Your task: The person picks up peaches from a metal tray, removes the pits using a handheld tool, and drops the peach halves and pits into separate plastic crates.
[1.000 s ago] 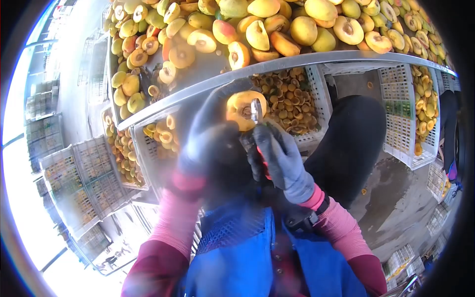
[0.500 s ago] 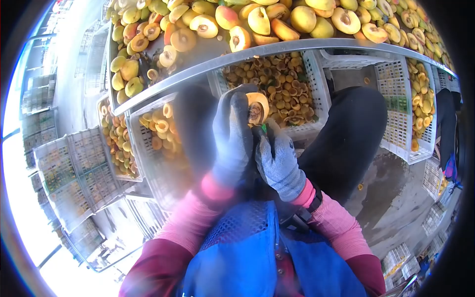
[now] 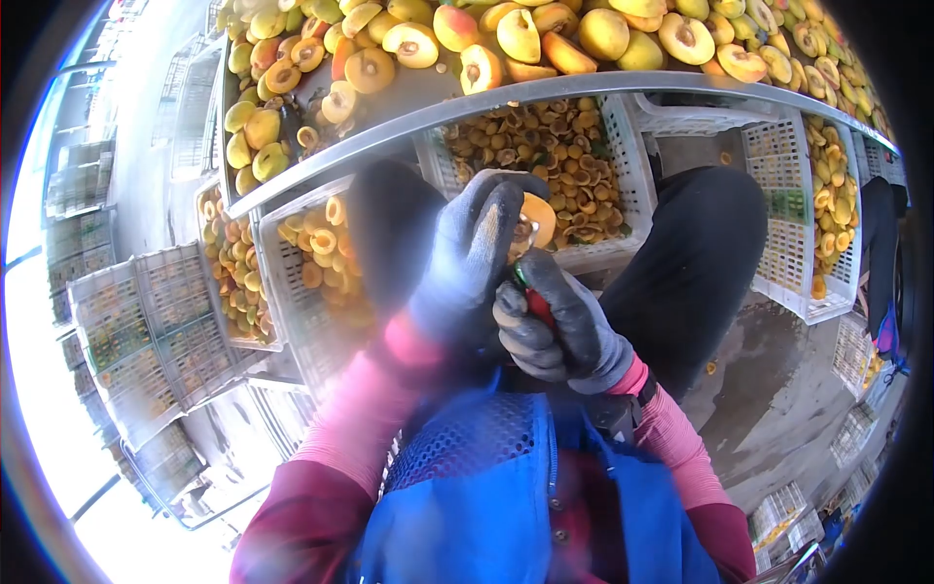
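Over my lap, my left hand [image 3: 465, 255], in a grey-blue work glove, is closed around a yellow peach half [image 3: 541, 216] with its cut face showing. My right hand [image 3: 562, 326], gloved too, has its fingers wrapped round the red and green handle of a pitting knife [image 3: 538, 306]. A bit of shiny metal shows at the cut face, above the handle; the blade's exact shape is hard to make out. Both hands are close together, just below the metal edge of a table [image 3: 409, 119] heaped with whole and halved peaches [image 3: 479, 68].
Beneath the table edge a white crate [image 3: 637, 185] holds many small brownish cut pieces. At the left stand crates with peach halves [image 3: 321, 238], and another crate [image 3: 778, 209] is at the right. Stacked crates [image 3: 156, 331] stand farther left. A person's dark-clothed leg [image 3: 879, 243] shows at the far right.
The peach half has moved slightly right and turned, with my left fingers now over its side. My right hand has rotated, bringing the knife's red handle into view.
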`<state>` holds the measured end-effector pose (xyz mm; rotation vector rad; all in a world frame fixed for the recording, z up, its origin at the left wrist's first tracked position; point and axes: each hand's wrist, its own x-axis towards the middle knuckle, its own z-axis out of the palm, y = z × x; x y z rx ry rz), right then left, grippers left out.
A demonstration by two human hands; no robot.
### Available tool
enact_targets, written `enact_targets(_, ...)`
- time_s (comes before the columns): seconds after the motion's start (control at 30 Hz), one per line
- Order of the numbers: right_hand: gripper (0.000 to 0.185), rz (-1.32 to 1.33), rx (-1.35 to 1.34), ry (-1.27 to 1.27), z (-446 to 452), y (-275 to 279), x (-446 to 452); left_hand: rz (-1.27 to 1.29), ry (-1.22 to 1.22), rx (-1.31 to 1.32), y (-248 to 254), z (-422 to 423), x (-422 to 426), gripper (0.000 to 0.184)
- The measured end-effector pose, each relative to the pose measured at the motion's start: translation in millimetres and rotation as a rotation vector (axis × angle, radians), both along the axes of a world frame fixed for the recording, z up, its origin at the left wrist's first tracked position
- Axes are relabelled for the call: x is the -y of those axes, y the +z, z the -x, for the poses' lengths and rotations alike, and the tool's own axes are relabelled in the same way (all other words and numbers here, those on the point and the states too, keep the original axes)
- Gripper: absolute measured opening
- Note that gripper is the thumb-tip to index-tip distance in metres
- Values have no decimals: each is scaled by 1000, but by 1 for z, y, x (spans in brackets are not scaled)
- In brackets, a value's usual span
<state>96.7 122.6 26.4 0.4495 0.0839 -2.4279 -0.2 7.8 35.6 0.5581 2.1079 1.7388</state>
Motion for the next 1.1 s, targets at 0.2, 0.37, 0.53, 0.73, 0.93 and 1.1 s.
enact_targets(0.2,44,630,-1,-103,1,-11,9,-68,124,159,-13,-11,6,24)
enact_targets(0.37,47,450,-50,-166,5,-24,3,263,420,-489,-35,-14,32,36)
enact_targets(0.53,45,-25,292,-35,4,-71,-5,909,554,-391,8,61,132,23)
enact_targets(0.73,46,-478,290,-6,14,-69,6,885,561,-489,18,124,72,44)
enact_targets(0.93,46,-806,-35,-99,10,-97,-3,1048,361,-611,-36,199,47,48)
enact_targets(1.1,44,-722,213,-211,34,-49,-7,509,390,-505,-18,138,58,34)
